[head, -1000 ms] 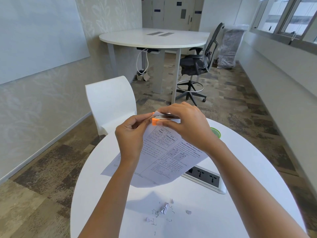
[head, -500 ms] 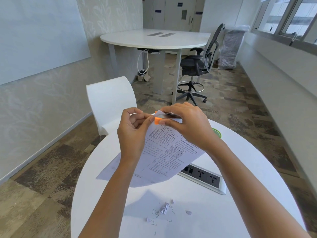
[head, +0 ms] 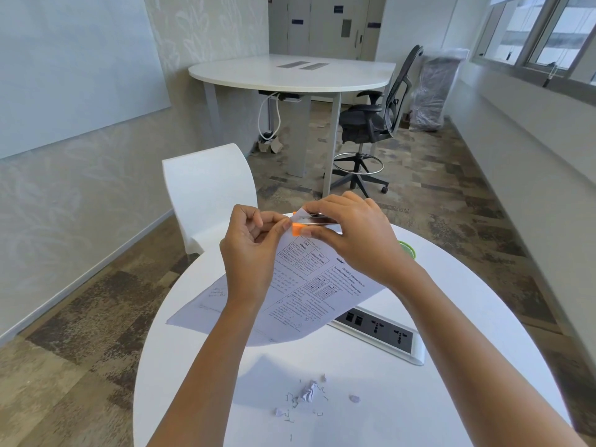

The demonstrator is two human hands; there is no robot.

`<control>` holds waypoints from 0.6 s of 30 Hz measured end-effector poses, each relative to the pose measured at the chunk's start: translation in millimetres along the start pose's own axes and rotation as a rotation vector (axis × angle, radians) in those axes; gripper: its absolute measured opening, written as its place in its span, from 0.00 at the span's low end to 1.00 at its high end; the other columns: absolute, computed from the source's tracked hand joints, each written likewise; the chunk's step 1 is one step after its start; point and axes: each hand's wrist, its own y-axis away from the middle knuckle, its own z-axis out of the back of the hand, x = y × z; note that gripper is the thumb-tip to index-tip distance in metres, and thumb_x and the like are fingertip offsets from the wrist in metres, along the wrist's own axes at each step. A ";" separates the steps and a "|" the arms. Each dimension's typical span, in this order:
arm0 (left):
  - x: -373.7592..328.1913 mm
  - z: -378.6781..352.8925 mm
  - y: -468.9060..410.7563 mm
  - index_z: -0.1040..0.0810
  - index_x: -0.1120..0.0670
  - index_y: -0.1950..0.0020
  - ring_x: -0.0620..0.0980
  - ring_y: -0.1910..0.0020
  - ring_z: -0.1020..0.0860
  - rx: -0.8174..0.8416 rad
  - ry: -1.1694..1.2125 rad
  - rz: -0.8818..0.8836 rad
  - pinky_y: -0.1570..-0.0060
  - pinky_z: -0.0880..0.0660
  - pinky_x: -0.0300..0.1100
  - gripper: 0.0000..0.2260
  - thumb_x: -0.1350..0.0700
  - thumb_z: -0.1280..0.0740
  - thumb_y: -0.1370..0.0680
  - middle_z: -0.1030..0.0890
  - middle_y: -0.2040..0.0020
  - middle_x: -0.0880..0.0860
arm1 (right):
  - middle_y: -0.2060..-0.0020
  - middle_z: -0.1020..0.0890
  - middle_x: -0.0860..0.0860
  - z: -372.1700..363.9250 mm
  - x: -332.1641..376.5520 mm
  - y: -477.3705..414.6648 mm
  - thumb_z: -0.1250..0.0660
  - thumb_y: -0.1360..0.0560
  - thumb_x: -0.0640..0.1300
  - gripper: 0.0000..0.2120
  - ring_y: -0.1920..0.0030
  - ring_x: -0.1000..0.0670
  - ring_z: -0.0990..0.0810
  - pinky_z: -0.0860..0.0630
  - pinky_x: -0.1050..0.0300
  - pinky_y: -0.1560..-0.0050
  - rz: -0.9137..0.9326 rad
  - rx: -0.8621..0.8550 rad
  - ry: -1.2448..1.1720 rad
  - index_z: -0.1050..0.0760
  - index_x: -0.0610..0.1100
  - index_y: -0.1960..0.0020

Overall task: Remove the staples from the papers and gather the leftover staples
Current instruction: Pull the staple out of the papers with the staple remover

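Printed papers (head: 309, 291) are lifted at their far corner above the round white table (head: 387, 398). My right hand (head: 351, 237) grips an orange and metal stapler (head: 306, 224) at that corner. My left hand (head: 251, 250) pinches the paper's corner just left of the orange tip. Near the table's front lies a small pile of pulled staples and paper scraps (head: 304, 398).
A power socket strip (head: 377, 330) is set into the table right of the papers. A green mesh cup (head: 407, 248) peeks out behind my right wrist. A white chair (head: 206, 191) stands beyond the table, and a second table (head: 290, 75) and a black office chair (head: 374, 124) stand farther back.
My left hand's fingers have curled and shifted slightly left on the paper's corner. The right hand and the stapler have stayed at the corner.
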 end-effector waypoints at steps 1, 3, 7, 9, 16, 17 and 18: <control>0.4 -0.1 -0.3 0.37 0.49 0.62 0.46 0.57 0.17 -0.001 -0.006 -0.004 0.52 0.22 0.40 0.17 0.63 0.28 0.28 0.17 0.58 0.47 | 0.50 0.19 0.60 -0.3 0.0 0.3 0.40 0.27 0.63 0.18 0.56 0.57 0.32 0.39 0.58 0.56 0.008 -0.009 0.017 0.24 0.56 0.43; 0.7 -0.2 -0.4 0.37 0.49 0.62 0.46 0.57 0.17 -0.003 -0.027 -0.013 0.52 0.22 0.40 0.17 0.62 0.28 0.28 0.17 0.58 0.46 | 0.50 0.19 0.60 -1.1 0.4 0.6 0.40 0.27 0.63 0.17 0.55 0.55 0.29 0.39 0.58 0.56 0.022 -0.012 0.040 0.24 0.56 0.43; -0.8 -1.0 1.5 0.37 0.49 0.62 0.44 0.56 0.17 -0.005 -0.066 -0.017 0.54 0.22 0.35 0.17 0.60 0.28 0.28 0.17 0.58 0.45 | 0.53 0.18 0.58 -4.4 -1.1 1.3 0.40 0.27 0.61 0.17 0.55 0.53 0.26 0.38 0.58 0.57 0.055 -0.072 0.054 0.22 0.53 0.45; -1.3 -1.5 1.3 0.37 0.49 0.62 0.42 0.56 0.18 -0.001 -0.073 -0.018 0.54 0.23 0.33 0.17 0.60 0.28 0.28 0.18 0.58 0.43 | 0.54 0.17 0.58 -6.2 -3.4 2.0 0.38 0.27 0.60 0.16 0.56 0.53 0.25 0.39 0.59 0.58 0.062 -0.103 0.060 0.22 0.52 0.46; 0.1 -2.3 2.0 0.37 0.49 0.63 0.47 0.55 0.18 -0.011 -0.058 0.011 0.54 0.22 0.37 0.17 0.60 0.28 0.28 0.17 0.57 0.48 | 0.51 0.19 0.60 -7.0 -7.1 1.2 0.39 0.26 0.61 0.15 0.57 0.61 0.29 0.31 0.59 0.55 -0.060 0.011 -0.161 0.24 0.55 0.45; 0.6 -2.4 1.5 0.37 0.49 0.63 0.46 0.55 0.18 -0.015 -0.043 0.031 0.54 0.22 0.37 0.17 0.60 0.28 0.27 0.17 0.57 0.48 | 0.51 0.20 0.61 -6.9 -7.4 1.2 0.40 0.25 0.60 0.14 0.58 0.63 0.28 0.30 0.62 0.56 -0.135 0.036 -0.284 0.24 0.56 0.44; 1.3 -2.2 0.8 0.37 0.50 0.63 0.46 0.56 0.18 -0.021 -0.022 0.054 0.54 0.23 0.38 0.17 0.61 0.28 0.27 0.17 0.58 0.48 | 0.52 0.20 0.61 -7.6 -8.0 1.3 0.41 0.24 0.60 0.14 0.59 0.64 0.27 0.31 0.65 0.59 -0.222 0.043 -0.411 0.25 0.55 0.44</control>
